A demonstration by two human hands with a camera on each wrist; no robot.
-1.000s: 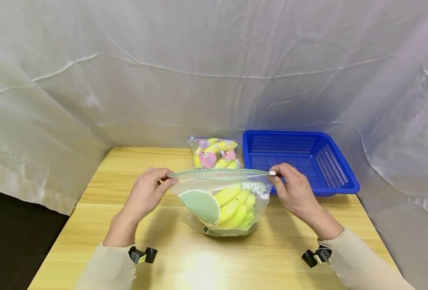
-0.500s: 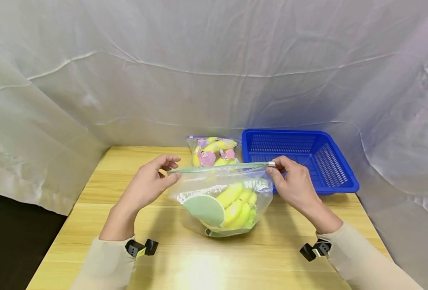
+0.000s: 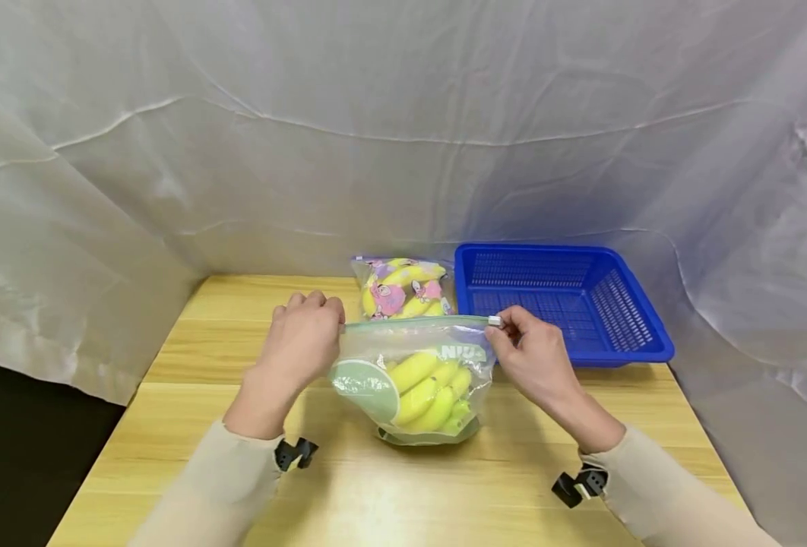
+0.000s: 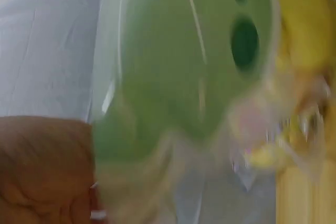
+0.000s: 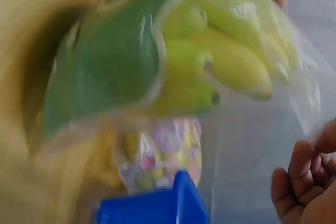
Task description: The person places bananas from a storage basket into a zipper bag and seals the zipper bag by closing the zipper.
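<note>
A clear slider zip bag [image 3: 365, 384] with a green print holds a bunch of yellow bananas [image 3: 425, 399]. It hangs close over the table, its top seam stretched between both hands. My left hand [image 3: 304, 334] grips the seam's left end, knuckles up and fingertips hidden. At the other end, my right hand [image 3: 535, 351] pinches the top corner beside the white slider [image 3: 495, 320]. The green print [image 4: 173, 51] fills much of the left wrist view. Banana tips [image 5: 210, 72] show through the plastic in the right wrist view.
Behind the held bag lies a smaller printed zip bag [image 3: 403, 292], also with bananas in it. A blue plastic basket [image 3: 650, 334] stands at the back right of the wooden table [image 3: 191, 425]. Grey cloth [image 3: 376, 114] hangs around the back and sides.
My left hand loosened at the bag's left corner, then turned knuckles-up and took hold of it again. The right hand and the bag moved slightly left, and the seam is now straight.
</note>
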